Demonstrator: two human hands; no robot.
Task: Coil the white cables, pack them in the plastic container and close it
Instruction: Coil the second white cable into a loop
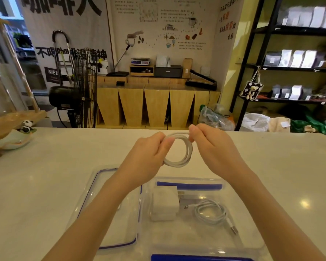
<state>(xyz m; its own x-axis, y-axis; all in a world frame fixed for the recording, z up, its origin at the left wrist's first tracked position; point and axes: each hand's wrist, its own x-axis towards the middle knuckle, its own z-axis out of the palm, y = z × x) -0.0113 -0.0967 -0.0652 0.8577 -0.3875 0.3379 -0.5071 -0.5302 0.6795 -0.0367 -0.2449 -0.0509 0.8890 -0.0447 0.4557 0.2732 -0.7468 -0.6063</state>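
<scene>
A white cable (184,157) is wound into a round coil and held in the air above the table. My left hand (149,153) pinches its left side. My right hand (213,146) grips the top right of the loop. Below them stands the clear plastic container (248,213) with blue clips, open. Inside it lie a white charger block (165,203) and a second coiled white cable (211,211). The clear lid (94,187) with a blue seal lies flat to the container's left, partly hidden by my left forearm.
The white table (45,176) runs wide on both sides. A pale bowl with a panda figure (17,136) sits at the far left edge. Beyond the table are a black fan, wooden counters and black shelves with bags.
</scene>
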